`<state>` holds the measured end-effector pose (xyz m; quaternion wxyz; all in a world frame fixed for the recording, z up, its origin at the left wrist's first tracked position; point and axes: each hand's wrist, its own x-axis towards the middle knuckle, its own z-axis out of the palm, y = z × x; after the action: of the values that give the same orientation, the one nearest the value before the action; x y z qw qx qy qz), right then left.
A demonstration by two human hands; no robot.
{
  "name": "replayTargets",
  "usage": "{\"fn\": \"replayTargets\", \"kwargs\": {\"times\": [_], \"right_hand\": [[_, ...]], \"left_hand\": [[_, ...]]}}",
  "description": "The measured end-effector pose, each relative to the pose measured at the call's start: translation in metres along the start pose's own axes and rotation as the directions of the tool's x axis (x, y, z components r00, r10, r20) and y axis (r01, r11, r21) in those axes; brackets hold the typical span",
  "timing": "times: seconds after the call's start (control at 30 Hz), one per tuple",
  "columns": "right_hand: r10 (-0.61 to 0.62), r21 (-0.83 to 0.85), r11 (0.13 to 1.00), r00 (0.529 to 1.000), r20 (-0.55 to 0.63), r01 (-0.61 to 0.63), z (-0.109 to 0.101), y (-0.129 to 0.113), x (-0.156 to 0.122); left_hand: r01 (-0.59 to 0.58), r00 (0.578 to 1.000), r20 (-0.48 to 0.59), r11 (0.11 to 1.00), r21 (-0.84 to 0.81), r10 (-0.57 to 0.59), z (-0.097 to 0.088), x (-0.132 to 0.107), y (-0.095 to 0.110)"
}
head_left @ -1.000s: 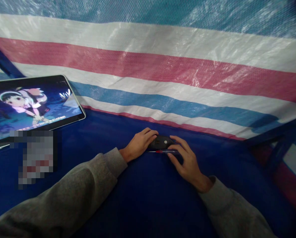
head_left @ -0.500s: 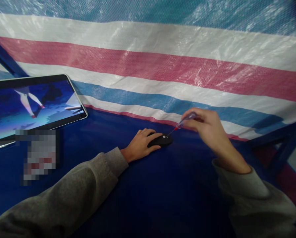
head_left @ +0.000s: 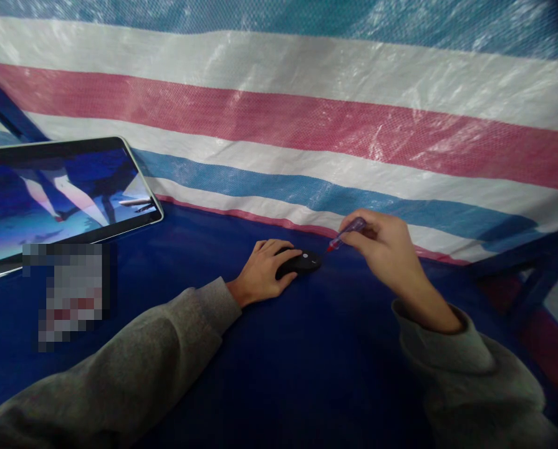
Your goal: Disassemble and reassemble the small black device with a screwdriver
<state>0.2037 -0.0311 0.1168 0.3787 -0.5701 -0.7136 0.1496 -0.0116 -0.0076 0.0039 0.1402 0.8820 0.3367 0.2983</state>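
Observation:
A black computer mouse (head_left: 302,262) lies on the dark blue tabletop (head_left: 307,362). My left hand (head_left: 264,271) rests over its left side, fingers curled on it and holding it down. My right hand (head_left: 384,243) is raised a little to the right of the mouse and pinches a small screwdriver (head_left: 346,234) with a clear purple handle and a red collar. The tool slants down to the left, and its tip hangs just above the mouse's right end. Both arms wear grey sleeves.
A tablet (head_left: 63,193) with a video playing stands propped at the left. A blurred-out patch (head_left: 70,293) sits below it. A striped red, white and blue tarp (head_left: 307,112) forms the back wall. A dark blue frame bar (head_left: 531,262) runs at the right.
My right hand took the screwdriver up from beside the mouse, raised it to the right, and now tilts its tip down near the mouse. My left hand stayed on the mouse.

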Motion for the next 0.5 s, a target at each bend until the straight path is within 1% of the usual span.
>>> {"fn": "replayTargets", "kwargs": {"times": [0.13, 0.27, 0.4, 0.5], "right_hand": [[0.069, 0.152, 0.985, 0.996, 0.049, -0.075, 0.003, -0.001, -0.002], [0.091, 0.273, 0.956, 0.993, 0.078, -0.109, 0.007, -0.006, -0.003], [0.094, 0.316, 0.942, 0.993, 0.072, -0.112, 0.009, -0.011, -0.007], [0.084, 0.315, 0.943, 0.994, 0.074, -0.103, 0.010, -0.013, -0.008]], "left_hand": [[-0.048, 0.998, -0.041, 0.999, -0.020, 0.047, 0.000, 0.001, 0.000], [-0.072, 0.992, -0.110, 0.997, -0.029, 0.068, -0.001, 0.001, 0.001], [-0.035, 0.980, -0.199, 0.999, -0.011, 0.032, -0.003, 0.000, 0.002], [-0.067, 0.969, -0.238, 0.998, -0.019, 0.060, -0.004, -0.001, 0.001]]}}
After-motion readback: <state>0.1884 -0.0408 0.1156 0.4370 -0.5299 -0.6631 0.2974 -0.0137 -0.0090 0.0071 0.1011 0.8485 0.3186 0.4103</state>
